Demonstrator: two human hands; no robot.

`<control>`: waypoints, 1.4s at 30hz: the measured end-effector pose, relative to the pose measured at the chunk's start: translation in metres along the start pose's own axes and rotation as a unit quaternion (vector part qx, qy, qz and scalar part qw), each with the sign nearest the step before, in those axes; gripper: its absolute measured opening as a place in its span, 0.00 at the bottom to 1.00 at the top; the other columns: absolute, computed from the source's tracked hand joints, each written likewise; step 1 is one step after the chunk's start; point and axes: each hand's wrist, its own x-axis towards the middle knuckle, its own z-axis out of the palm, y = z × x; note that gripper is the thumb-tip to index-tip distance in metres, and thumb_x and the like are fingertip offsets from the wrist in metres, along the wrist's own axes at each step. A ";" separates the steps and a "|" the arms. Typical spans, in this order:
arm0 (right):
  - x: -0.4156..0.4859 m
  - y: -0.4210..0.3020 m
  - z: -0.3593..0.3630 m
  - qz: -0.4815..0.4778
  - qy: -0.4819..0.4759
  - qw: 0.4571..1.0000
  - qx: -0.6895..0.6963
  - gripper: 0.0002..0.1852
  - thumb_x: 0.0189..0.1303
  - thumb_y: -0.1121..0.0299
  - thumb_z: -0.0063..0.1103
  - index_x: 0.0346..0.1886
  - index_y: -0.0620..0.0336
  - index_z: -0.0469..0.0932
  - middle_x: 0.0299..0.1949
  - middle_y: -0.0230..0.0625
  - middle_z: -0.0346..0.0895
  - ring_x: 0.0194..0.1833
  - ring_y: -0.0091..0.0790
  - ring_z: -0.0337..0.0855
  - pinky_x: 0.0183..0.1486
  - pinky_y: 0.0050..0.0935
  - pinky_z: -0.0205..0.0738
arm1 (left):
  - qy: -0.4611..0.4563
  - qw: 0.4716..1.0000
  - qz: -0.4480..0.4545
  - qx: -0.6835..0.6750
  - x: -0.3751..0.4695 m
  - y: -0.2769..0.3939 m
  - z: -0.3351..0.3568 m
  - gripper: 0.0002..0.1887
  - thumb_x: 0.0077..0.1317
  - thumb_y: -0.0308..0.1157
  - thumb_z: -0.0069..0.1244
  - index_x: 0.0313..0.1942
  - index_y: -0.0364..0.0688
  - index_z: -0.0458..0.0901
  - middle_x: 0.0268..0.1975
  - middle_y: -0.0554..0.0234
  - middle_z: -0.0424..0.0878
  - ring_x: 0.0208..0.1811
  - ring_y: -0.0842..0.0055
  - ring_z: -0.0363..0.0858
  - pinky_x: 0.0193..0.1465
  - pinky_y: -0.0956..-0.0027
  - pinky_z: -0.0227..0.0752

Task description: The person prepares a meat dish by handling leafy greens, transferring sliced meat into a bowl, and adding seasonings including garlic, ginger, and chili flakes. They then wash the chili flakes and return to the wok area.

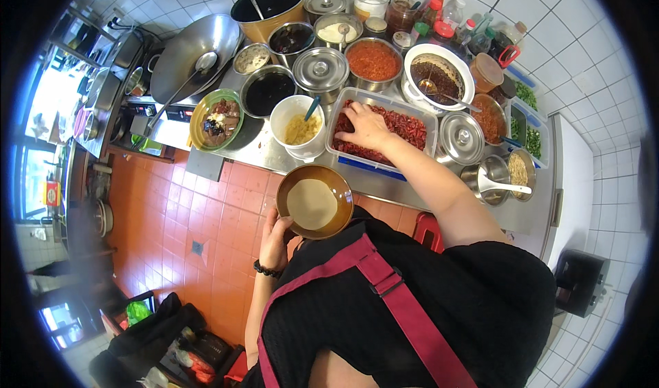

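My left hand (276, 237) grips a brown bowl (344, 197) by its rim, in front of the counter's edge. The inside of the bowl is pale beige at the bottom, and I cannot tell whether that is a coating or some contents. My right hand (365, 125) reaches into a clear plastic tub (433, 130) of dried red chilli pieces (406, 128). Its fingers are spread and partly sunk among the chillies; whether they pinch any is hidden. Left of the tub stands a white bucket (280, 117) of chopped yellow paste (302, 128) with a teal-handled spoon (312, 108).
A wok (177, 61) with a ladle (206, 61) sits at the left, near a green-rimmed bowl of sliced meat (224, 120). Behind the tub stand lidded steel pots (320, 68), a pot of red chilli paste (373, 58) and bottles (437, 1). A white-handled spoon (507, 186) rests at right.
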 end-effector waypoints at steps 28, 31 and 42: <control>-0.055 -0.066 -0.048 -0.180 -0.119 0.950 0.226 0.13 0.52 0.60 0.56 0.37 0.55 0.77 0.41 0.35 0.75 0.40 0.39 0.77 0.41 0.36 0.73 | -0.081 0.995 -0.064 -0.018 0.055 -0.016 0.032 0.21 0.59 0.29 0.41 0.54 0.41 0.65 0.44 0.60 0.76 0.40 0.71 0.79 0.43 0.65 0.76; -0.069 -0.074 -0.054 -0.232 -0.055 0.962 0.132 0.15 0.52 0.54 0.56 0.39 0.51 0.78 0.44 0.30 0.75 0.46 0.35 0.74 0.43 0.37 0.73 | -0.082 0.994 -0.067 -0.033 0.055 -0.022 0.030 0.21 0.58 0.26 0.40 0.54 0.40 0.65 0.45 0.61 0.75 0.42 0.71 0.78 0.44 0.66 0.75; -0.003 0.015 -0.011 0.010 -0.161 0.983 0.085 0.28 0.49 0.63 0.62 0.55 0.55 0.66 0.56 0.40 0.62 0.54 0.44 0.71 0.54 0.40 0.67 | -0.061 0.996 -0.066 -0.021 0.045 -0.029 0.013 0.26 0.55 0.25 0.39 0.57 0.40 0.64 0.47 0.58 0.76 0.43 0.69 0.79 0.45 0.65 0.76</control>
